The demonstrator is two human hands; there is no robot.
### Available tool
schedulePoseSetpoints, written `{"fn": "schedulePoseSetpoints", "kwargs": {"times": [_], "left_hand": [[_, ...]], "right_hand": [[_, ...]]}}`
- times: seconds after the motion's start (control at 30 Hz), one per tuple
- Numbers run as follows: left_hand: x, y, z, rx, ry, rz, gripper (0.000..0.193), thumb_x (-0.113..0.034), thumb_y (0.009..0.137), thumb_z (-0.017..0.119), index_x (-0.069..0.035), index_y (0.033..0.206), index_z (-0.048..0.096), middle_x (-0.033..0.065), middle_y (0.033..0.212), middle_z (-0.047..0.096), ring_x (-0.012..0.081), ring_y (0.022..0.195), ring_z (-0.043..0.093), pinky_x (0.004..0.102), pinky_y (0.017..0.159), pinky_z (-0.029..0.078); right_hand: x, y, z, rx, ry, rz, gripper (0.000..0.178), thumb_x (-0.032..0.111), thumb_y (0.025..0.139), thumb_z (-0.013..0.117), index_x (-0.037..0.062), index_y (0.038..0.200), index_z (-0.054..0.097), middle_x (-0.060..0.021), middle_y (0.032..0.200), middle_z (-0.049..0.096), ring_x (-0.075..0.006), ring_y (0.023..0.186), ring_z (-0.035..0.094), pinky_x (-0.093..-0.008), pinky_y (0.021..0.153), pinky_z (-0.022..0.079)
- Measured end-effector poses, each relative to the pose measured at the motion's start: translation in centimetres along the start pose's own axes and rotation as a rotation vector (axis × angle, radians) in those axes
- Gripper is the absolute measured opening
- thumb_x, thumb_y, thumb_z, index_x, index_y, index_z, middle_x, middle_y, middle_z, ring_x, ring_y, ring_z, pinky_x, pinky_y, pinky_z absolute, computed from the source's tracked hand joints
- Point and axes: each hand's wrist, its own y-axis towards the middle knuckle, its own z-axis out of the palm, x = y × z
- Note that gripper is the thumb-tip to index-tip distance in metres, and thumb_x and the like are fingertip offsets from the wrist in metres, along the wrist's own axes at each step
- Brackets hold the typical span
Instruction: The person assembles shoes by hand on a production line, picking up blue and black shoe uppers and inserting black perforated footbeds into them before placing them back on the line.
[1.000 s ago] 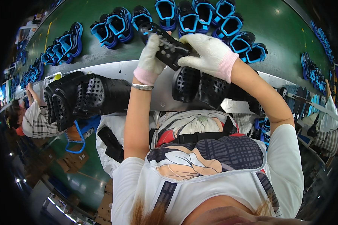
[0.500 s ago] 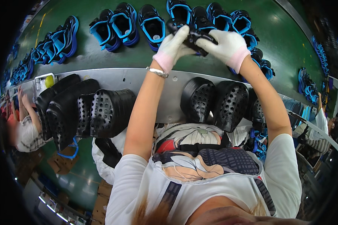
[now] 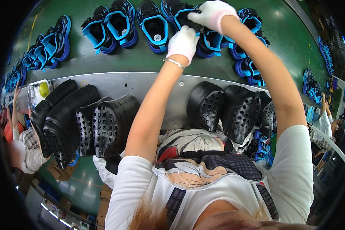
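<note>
Both gloved hands have moved farther out over the green surface (image 3: 103, 61). The left hand (image 3: 183, 42) and right hand (image 3: 211, 13) now close their fingers on a black-and-blue shoe (image 3: 188, 17) among the row. Its long axis runs toward the far edge.

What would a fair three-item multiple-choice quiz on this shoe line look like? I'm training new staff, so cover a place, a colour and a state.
1. Where do both gloved hands meet?
A. On a shoe on the green belt
B. On the black soles at the metal ledge
C. In the person's lap

2. What colour is the shoes' trim?
A. Red
B. Blue
C. Yellow

3. How do the stacked black soles rest?
A. Flat on the belt
B. Hanging from hooks
C. Leaning on edge against the ledge

Key: 1 A, the left hand and right hand grip a shoe on the belt. 2 B, blue edging shows. 3 C, the soles stand tilted at the ledge.
</note>
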Motion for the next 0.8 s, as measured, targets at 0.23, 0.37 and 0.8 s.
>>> {"fn": "schedulePoseSetpoints", "kwargs": {"times": [0.23,0.37,0.8], "left_hand": [[1.7,0.9,0.9,0.174,-0.087,-0.148,0.032,-0.031,0.087,0.062,-0.003,0.101,0.066,0.0224,0.105,0.064,0.0401,0.097,0.060,0.0463,0.083,0.050],[2.7,2.3,0.9,0.343,0.092,-0.039,0.037,-0.037,0.087,0.059,-0.008,0.107,0.068,0.0208,0.106,0.065,0.0384,0.100,0.061,0.0442,0.087,0.050],[10.0,5.8,5.3,0.256,0.220,0.006,0.040,-0.040,0.084,0.061,-0.011,0.110,0.067,0.0179,0.114,0.065,0.0356,0.104,0.062,0.0418,0.088,0.051]], "right_hand": [[2.7,4.3,7.3,-0.034,0.148,0.095,0.041,0.041,0.086,0.055,0.0071,0.101,0.071,-0.0185,0.101,0.068,-0.0341,0.093,0.066,-0.0412,0.081,0.053],[2.4,5.9,6.4,0.114,0.153,0.023,0.039,0.035,0.081,0.061,0.0028,0.102,0.070,-0.0206,0.100,0.068,-0.0356,0.092,0.067,-0.0413,0.081,0.054],[5.2,10.6,8.3,-0.282,0.602,0.112,0.036,0.029,0.094,0.042,0.0073,0.109,0.065,-0.0169,0.109,0.067,-0.0349,0.096,0.065,-0.0413,0.083,0.052]]}}
